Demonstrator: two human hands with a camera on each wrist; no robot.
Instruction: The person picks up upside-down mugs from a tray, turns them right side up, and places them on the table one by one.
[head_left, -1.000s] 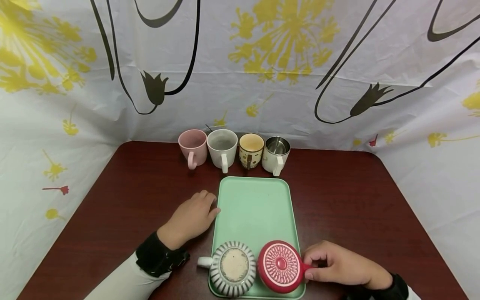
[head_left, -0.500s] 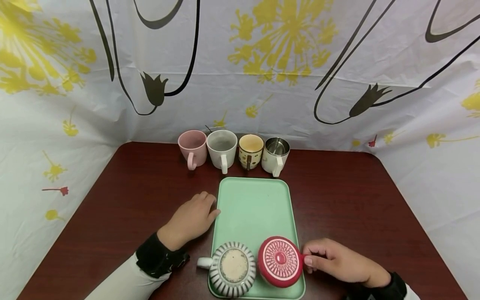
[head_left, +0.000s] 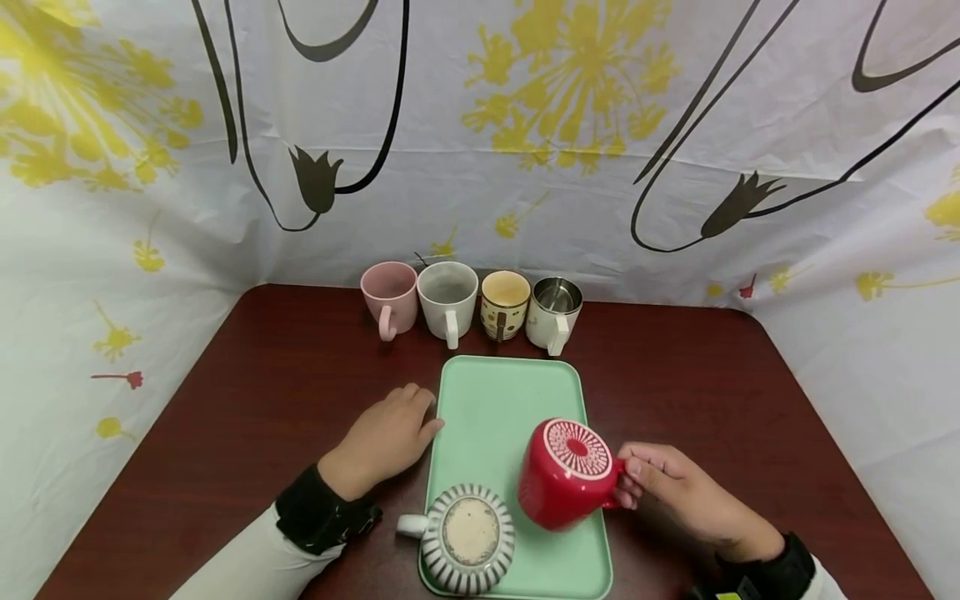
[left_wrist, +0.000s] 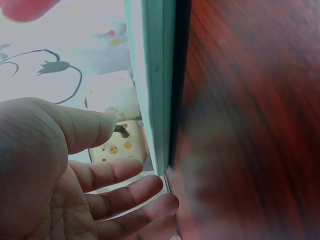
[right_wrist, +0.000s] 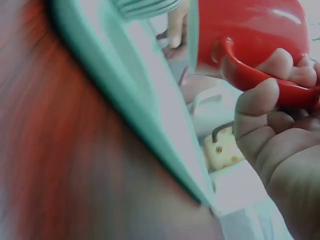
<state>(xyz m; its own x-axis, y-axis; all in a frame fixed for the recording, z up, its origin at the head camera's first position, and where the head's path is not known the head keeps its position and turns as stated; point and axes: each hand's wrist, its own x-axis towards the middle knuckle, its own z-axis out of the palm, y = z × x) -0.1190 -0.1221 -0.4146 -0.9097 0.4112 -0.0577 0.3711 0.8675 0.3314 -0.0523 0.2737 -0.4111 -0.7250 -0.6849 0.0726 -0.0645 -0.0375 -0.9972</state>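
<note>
From where I stand, the person's right hand [head_left: 686,492] has its grip pinched on the handle [right_wrist: 245,74] of a red mug [head_left: 551,492]. The mug is over the right side of a green tray [head_left: 502,400], tilted, its patterned base facing up; I cannot tell whether its rim touches the tray. The left hand [head_left: 382,442] lies at the tray's left edge, its grip loosely spread around nothing. A striped mug [head_left: 467,537] sits upside down in the tray's near left corner, its handle sticking out past the edge. Beyond the tray on the dark red bench [head_left: 675,375], four mugs stand upright in a row: pink [head_left: 390,292], white [head_left: 438,308], spotted yellow [head_left: 502,292] and steel-lined cream [head_left: 542,323].
</note>
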